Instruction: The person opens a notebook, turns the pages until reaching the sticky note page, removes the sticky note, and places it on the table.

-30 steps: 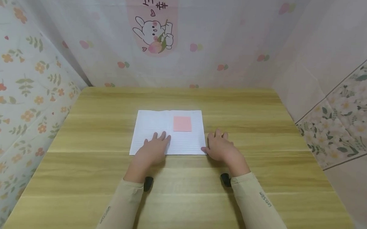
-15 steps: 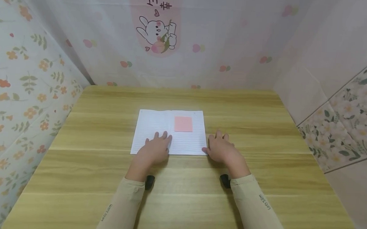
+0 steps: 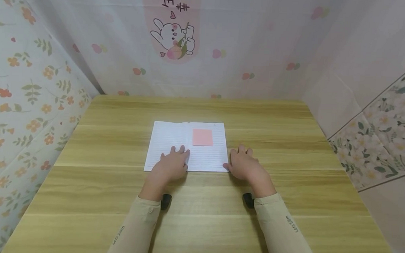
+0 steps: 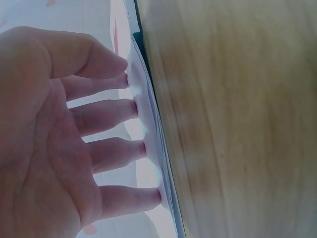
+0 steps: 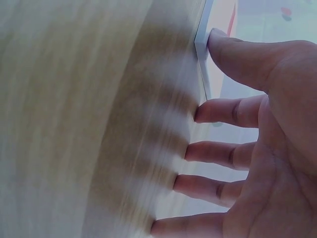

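An open lined notebook (image 3: 206, 160) lies flat near the middle of the table, with a pink sticky note (image 3: 203, 137) on the upper part of its right page. My left hand (image 3: 170, 165) rests its fingertips on the left page, close to the fold. In the left wrist view the left hand (image 4: 74, 129) has its fingers extended, tips against the paper. Beside the notebook's lower right corner is my right hand (image 3: 244, 164); its thumb touches that corner. The right wrist view shows the right hand (image 5: 237, 148) with its other fingertips on the wood.
The wooden table (image 3: 199, 230) extends around the notebook on all sides. A white curtain (image 3: 259, 39) with a rabbit print hangs behind it. Floral cloth (image 3: 32, 109) borders the left side, and a patterned wall (image 3: 376, 136) the right.
The camera view has shifted slightly since one second ago. Both hands, the notebook and the pink sticky note stay in place.
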A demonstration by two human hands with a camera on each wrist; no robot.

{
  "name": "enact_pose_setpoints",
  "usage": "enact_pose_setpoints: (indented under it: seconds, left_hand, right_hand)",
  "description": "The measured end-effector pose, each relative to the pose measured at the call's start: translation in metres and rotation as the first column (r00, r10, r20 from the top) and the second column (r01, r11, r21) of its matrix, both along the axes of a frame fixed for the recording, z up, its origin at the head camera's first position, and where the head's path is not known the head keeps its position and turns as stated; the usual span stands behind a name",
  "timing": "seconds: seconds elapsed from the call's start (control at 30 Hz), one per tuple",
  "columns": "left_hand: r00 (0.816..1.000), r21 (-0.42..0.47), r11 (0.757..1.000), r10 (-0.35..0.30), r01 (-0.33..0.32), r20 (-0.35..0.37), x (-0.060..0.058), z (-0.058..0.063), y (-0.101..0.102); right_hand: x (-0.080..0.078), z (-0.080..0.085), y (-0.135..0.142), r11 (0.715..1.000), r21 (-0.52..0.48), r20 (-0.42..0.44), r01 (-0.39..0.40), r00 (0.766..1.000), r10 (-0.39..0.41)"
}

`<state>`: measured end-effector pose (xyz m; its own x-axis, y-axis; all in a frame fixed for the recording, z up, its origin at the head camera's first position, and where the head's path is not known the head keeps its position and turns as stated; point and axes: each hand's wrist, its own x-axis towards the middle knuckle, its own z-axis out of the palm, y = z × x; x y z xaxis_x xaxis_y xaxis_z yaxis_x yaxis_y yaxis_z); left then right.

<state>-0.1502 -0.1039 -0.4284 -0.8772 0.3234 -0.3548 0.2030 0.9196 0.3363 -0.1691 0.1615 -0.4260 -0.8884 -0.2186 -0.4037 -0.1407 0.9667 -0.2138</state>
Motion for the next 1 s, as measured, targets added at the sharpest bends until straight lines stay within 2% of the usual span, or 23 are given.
enact_pose_setpoints:
  seconds: [0.07,0.27,0.4,0.47,0.6,0.7,0.83,1.0]
  left_hand:
    - [1.000,-0.004,1.000,-0.001,0.001,0.006,0.001,0.000,0.000]
    - [1.000,-0.013,1.000,0.001,-0.001,0.009,-0.001,0.001,0.001]
    - [1.000,-0.010,1.000,0.004,-0.003,0.008,-0.002,0.000,0.001]
    - [1.000,-0.014,1.000,0.003,-0.003,0.006,-0.002,0.000,0.001]
    - [1.000,-0.022,1.000,-0.001,0.001,0.000,-0.003,0.000,0.001]
    - [1.000,-0.034,0.999,-0.007,0.006,-0.006,-0.006,-0.001,0.001]
    - [1.000,-0.046,0.999,-0.006,0.006,-0.002,-0.009,-0.001,0.000]
    - [1.000,-0.052,0.999,-0.007,0.008,0.023,-0.009,-0.001,0.001]
  right_hand:
    - [0.000,0.001,0.000,1.000,-0.003,0.006,-0.001,1.000,0.001]
    - [-0.008,0.013,-0.006,0.997,0.020,-0.005,-0.080,0.997,0.080]
    - [-0.018,0.025,-0.024,0.986,0.046,-0.066,-0.163,0.984,0.165]
    - [-0.024,0.027,-0.040,0.976,0.086,-0.094,-0.198,0.974,0.206]
    - [-0.035,0.022,-0.075,0.946,0.166,-0.160,-0.280,0.939,0.306]
    - [-0.042,0.017,-0.093,0.913,0.217,-0.193,-0.345,0.902,0.387]
    - [-0.050,0.012,-0.108,0.875,0.282,-0.196,-0.394,0.869,0.454]
    - [-0.061,0.002,-0.112,0.847,0.317,-0.169,-0.427,0.853,0.493]
